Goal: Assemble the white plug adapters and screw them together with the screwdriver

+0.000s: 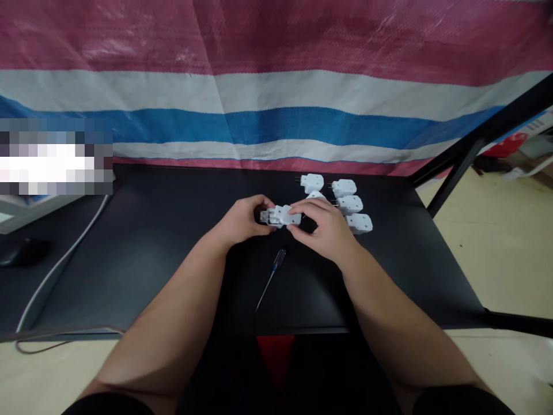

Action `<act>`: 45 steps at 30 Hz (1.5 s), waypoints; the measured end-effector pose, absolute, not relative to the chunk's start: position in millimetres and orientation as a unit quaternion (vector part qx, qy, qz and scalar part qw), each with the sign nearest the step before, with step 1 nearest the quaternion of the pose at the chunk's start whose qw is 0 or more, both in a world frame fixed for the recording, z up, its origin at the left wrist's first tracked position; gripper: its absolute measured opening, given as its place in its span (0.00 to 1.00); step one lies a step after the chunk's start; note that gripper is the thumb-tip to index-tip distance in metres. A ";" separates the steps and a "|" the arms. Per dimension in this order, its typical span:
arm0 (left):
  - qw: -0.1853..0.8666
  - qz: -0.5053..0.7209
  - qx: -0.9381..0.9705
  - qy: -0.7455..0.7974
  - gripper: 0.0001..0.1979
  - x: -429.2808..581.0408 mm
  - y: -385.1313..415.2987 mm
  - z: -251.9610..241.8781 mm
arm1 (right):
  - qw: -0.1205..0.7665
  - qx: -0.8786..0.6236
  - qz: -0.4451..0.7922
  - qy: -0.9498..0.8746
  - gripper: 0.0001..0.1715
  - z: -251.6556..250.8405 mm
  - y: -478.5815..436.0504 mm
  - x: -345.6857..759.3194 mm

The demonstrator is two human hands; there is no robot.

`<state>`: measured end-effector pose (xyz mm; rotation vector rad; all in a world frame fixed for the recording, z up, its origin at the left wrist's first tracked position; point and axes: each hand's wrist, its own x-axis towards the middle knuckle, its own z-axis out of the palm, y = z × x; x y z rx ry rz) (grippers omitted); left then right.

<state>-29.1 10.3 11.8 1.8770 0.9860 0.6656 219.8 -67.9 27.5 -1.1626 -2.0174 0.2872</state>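
Observation:
My left hand (244, 219) and my right hand (322, 227) together hold a white plug adapter (283, 216) above the black desk (129, 271). Its metal pins point left, and my left fingers wrap its pin end while my right fingers press on its top. Just beyond my right hand stand several similar white plug adapters (349, 204) in a loose group, partly hidden by my fingers. A blue-handled screwdriver (272, 278) lies on the desk below my hands, between my forearms, touching neither hand.
A pink, white and blue striped tarpaulin (276, 115) hangs behind the desk. At the desk's left are a dark computer mouse (21, 252) and a white cable (60, 268). A black metal frame (475, 138) rises at the right, above a pale floor (505, 248).

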 end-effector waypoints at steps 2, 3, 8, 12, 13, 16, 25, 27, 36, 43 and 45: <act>0.449 0.262 0.765 0.379 0.21 -22.3 5.3 11.9 | 0.385 -0.447 0.115 -0.799 0.11 23.6 -66.4 217.1; 0.446 0.262 0.769 0.375 0.21 -19.5 3.3 12.0 | 0.377 -0.448 0.120 -0.802 0.12 21.0 -65.6 215.8; 0.437 0.263 0.777 0.369 0.20 -14.5 0.3 11.9 | 0.367 -0.441 0.135 -0.808 0.13 11.6 -62.8 213.5; 0.447 0.272 0.776 0.353 0.17 -15.0 0.7 10.2 | 0.373 -0.428 0.144 -0.810 0.12 12.6 -62.5 213.9; 0.449 0.273 0.775 0.351 0.17 -15.2 0.7 9.6 | 0.371 -0.430 0.152 -0.809 0.12 13.5 -62.8 213.9; 0.461 0.272 0.769 0.350 0.18 -16.1 1.1 7.8 | 0.360 -0.441 0.192 -0.799 0.12 16.8 -64.2 214.1; 0.463 0.263 0.781 0.326 0.17 -18.6 2.5 10.5 | 0.331 -0.469 0.233 -0.785 0.15 20.3 -67.7 215.5; 0.459 0.265 0.784 0.323 0.17 -18.4 2.3 11.5 | 0.337 -0.465 0.227 -0.786 0.15 19.0 -67.2 215.9; 0.477 0.272 0.772 0.320 0.22 -19.6 4.0 7.1 | 0.362 -0.466 0.276 -0.759 0.13 10.3 -63.6 216.0; 0.600 0.288 0.686 0.295 0.25 -24.0 9.5 6.4 | 0.352 -0.465 0.259 -0.770 0.14 12.6 -65.2 214.6; 0.635 0.316 0.636 0.304 0.26 -25.5 10.8 9.1 | 0.375 -0.459 0.206 -0.779 0.16 18.3 -67.2 215.9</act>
